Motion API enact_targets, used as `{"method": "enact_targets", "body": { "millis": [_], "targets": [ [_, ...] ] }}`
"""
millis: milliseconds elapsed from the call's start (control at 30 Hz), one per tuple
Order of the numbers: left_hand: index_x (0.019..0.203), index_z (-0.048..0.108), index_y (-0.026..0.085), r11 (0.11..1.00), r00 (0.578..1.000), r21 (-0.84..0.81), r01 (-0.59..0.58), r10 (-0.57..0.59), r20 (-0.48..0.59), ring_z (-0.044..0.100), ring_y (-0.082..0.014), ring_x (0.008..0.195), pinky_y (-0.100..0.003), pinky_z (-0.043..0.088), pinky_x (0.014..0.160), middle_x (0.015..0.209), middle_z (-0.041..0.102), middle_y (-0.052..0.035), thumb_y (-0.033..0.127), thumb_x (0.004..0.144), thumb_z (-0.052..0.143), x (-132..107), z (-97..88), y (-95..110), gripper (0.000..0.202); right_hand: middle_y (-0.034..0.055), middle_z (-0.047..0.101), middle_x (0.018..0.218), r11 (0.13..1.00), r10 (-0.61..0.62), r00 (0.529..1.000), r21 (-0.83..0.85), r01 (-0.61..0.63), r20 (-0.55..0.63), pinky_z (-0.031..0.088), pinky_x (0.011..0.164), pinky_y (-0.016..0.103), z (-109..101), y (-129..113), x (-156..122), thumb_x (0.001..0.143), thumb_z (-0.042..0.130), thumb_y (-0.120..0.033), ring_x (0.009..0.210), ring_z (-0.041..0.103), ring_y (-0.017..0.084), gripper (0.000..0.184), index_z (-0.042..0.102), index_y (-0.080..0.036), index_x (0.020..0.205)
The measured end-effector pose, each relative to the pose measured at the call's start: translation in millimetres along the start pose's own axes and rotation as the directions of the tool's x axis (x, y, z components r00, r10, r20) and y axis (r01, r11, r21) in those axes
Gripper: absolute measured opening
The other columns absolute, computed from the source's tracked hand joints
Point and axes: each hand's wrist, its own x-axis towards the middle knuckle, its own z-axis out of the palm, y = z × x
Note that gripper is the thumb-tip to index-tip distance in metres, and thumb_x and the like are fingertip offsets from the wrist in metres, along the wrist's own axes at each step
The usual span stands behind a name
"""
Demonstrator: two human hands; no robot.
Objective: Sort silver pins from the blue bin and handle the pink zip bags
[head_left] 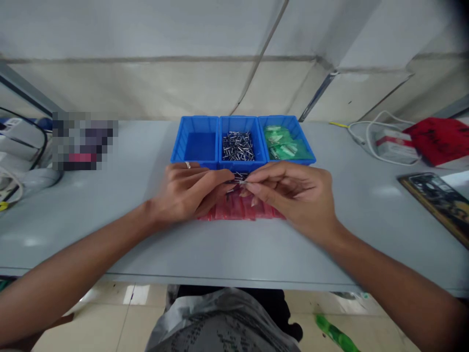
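Note:
My left hand (198, 190) and my right hand (293, 195) meet over the table, both with fingers closed in a pinch. Between the right fingertips is a small shiny metal pin (242, 182), which looks like a rivet. The left fingertips are pressed together close to it; what they hold is too small to make out. Several red plastic bags (234, 209) lie flat beneath the hands, partly hidden by them. Just behind the fingers, more loose metal pins (240, 174) show. A blue bin (242, 124) beyond the hands holds a heap of similar pins.
A second blue bin (200, 122) adjoins on the left, and a third blue bin (309, 155) on the right holds green bags (284, 144) with metal pieces. Far right are a phone (436, 195), a red cloth (439, 139), a small box (397, 145) and white cables. Devices with cables stand far left.

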Motion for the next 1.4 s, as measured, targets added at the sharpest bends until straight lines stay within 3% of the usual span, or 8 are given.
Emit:
{"method": "enact_targets", "body": {
  "millis": [300,467,600,800,933,1067,1233,1400],
  "targets": [
    [0.104,0.065,0.017,0.999,1.000,-0.032,0.008,-0.007,0.014,0.063,-0.0105,0.057,-0.027,0.046,0.056,0.069,0.069,0.0027,0.023,0.097,0.071,-0.4,-1.1,0.1,0.011,-0.0002,0.077,0.086,0.999,-0.019,1.000,-0.048,0.019,-0.006,0.057,0.056,0.024,-1.0,0.3,0.7,0.089,0.081,-0.020,0.066,0.070,0.011,0.008,0.080,-0.024,0.096],
    [0.093,0.064,0.016,0.996,0.999,-0.081,-0.025,0.027,0.020,0.061,-0.0104,0.055,-0.027,0.044,0.055,0.066,0.066,0.0020,0.022,0.100,0.065,0.2,-1.1,-0.5,0.009,0.0002,0.077,0.084,0.999,-0.019,1.000,-0.038,0.018,-0.016,0.055,0.053,0.024,-1.4,-2.6,1.2,0.087,0.082,-0.018,0.063,0.069,0.010,0.007,0.079,-0.022,0.092],
    [0.100,0.065,0.018,0.998,0.999,-0.048,0.033,-0.033,-0.005,0.063,-0.0104,0.055,-0.027,0.047,0.056,0.068,0.068,0.0034,0.025,0.098,0.070,0.1,-1.6,0.2,0.009,0.0014,0.076,0.085,1.000,-0.016,1.000,-0.022,0.016,-0.010,0.057,0.055,0.027,-3.8,-2.7,1.2,0.089,0.081,-0.020,0.065,0.070,0.013,0.007,0.079,-0.022,0.095],
    [0.095,0.063,0.019,0.998,1.000,-0.067,0.011,-0.010,0.016,0.062,-0.0109,0.054,-0.027,0.046,0.055,0.065,0.066,0.0025,0.024,0.103,0.060,1.7,-2.8,1.0,0.010,0.0017,0.076,0.089,0.999,-0.015,1.000,-0.050,0.015,-0.002,0.056,0.055,0.024,-5.4,-0.6,1.6,0.087,0.083,-0.022,0.068,0.070,0.011,0.007,0.079,-0.023,0.093],
    [0.098,0.063,0.017,0.998,1.000,-0.067,0.016,-0.018,-0.025,0.060,-0.0096,0.052,-0.026,0.045,0.053,0.065,0.065,0.0043,0.022,0.098,0.069,3.3,-2.6,0.8,0.008,0.0013,0.076,0.088,1.000,0.013,1.000,-0.016,-0.013,-0.005,0.057,0.054,0.025,-5.6,-1.6,1.1,0.088,0.082,-0.023,0.064,0.069,0.011,0.007,0.079,-0.023,0.094],
    [0.093,0.063,0.017,0.996,1.000,-0.087,-0.001,-0.001,-0.017,0.059,-0.0095,0.051,-0.027,0.044,0.052,0.063,0.063,0.0039,0.021,0.101,0.063,3.4,-2.7,1.1,0.009,0.0014,0.077,0.089,1.000,0.008,1.000,-0.024,-0.009,-0.021,0.059,0.057,0.026,-6.0,-1.7,0.9,0.087,0.083,-0.022,0.065,0.070,0.012,0.007,0.080,-0.024,0.094],
    [0.102,0.064,0.019,0.997,0.999,-0.063,0.035,-0.037,-0.033,0.063,-0.0094,0.054,-0.025,0.047,0.054,0.067,0.068,0.0044,0.022,0.097,0.070,1.9,-2.2,1.6,0.008,0.0009,0.077,0.088,1.000,0.008,1.000,0.003,-0.008,-0.029,0.060,0.058,0.027,-6.6,-0.6,0.9,0.088,0.082,-0.022,0.064,0.070,0.012,0.007,0.080,-0.024,0.094],
    [0.096,0.065,0.018,0.995,0.999,-0.092,0.035,-0.038,-0.027,0.060,-0.0091,0.051,-0.026,0.045,0.052,0.063,0.066,0.0040,0.025,0.103,0.061,2.6,-2.5,2.1,0.011,0.0012,0.078,0.090,1.000,0.022,0.999,-0.004,-0.022,-0.027,0.060,0.058,0.026,-7.2,-0.1,0.6,0.087,0.083,-0.024,0.065,0.070,0.012,0.008,0.080,-0.024,0.094]
  ]
}}
